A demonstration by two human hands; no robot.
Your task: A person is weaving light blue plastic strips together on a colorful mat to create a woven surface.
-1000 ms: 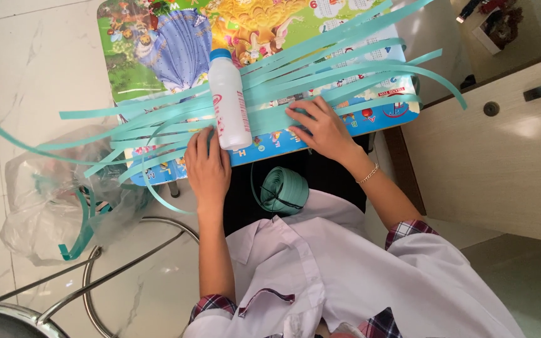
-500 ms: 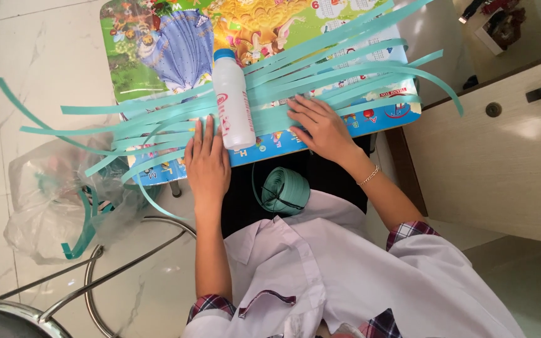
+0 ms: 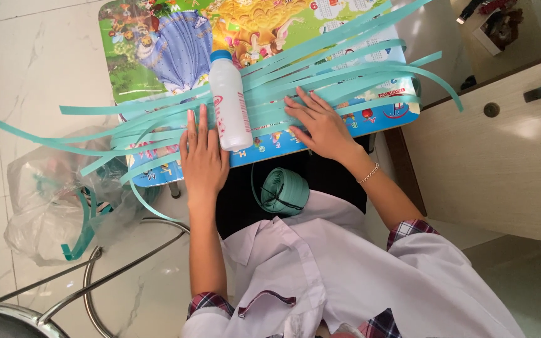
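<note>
Flat, both hands (image 3: 203, 156) press teal strips (image 3: 320, 69).

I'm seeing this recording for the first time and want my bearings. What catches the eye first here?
A fan of long teal strips spreads across a small, brightly illustrated table, spilling past both its side edges. A white bottle with a blue cap lies on the strips between the left hand and the right hand, both pressed flat. A teal roll sits on the lap below, and a clear plastic bag lies on the floor.
</note>
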